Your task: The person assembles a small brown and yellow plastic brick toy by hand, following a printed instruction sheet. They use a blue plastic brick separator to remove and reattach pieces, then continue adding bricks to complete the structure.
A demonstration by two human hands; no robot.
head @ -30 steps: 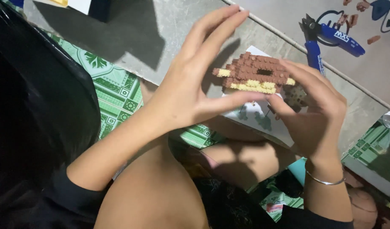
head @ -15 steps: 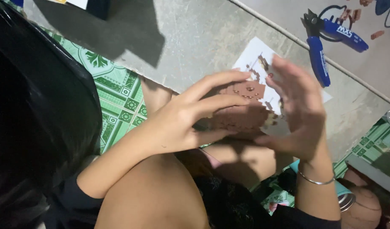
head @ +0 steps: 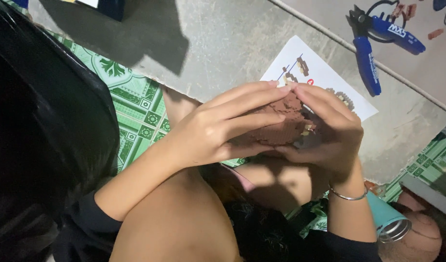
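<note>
A small brown model built of tiny bricks (head: 283, 123), with a few cream bricks at its right side, is cupped between both hands above my lap. My left hand (head: 218, 128) wraps over its top and left side, fingers laid flat across it. My right hand (head: 329, 133) closes around its right side and underside; a thin metal bangle circles that wrist. Most of the model is hidden by the fingers. Under the hands lies a white instruction sheet (head: 305, 70) with small printed pictures of brick parts.
Blue-handled pliers (head: 373, 53) lie on the grey concrete floor at the upper right, beside a few loose brown bricks (head: 434, 34). A green patterned mat (head: 135, 111) runs beneath my legs. A teal metal cup (head: 390, 221) lies at the lower right.
The model was held up with fingers spread, brown top and cream base showing. Both hands have since lowered and closed over it, covering most of it.
</note>
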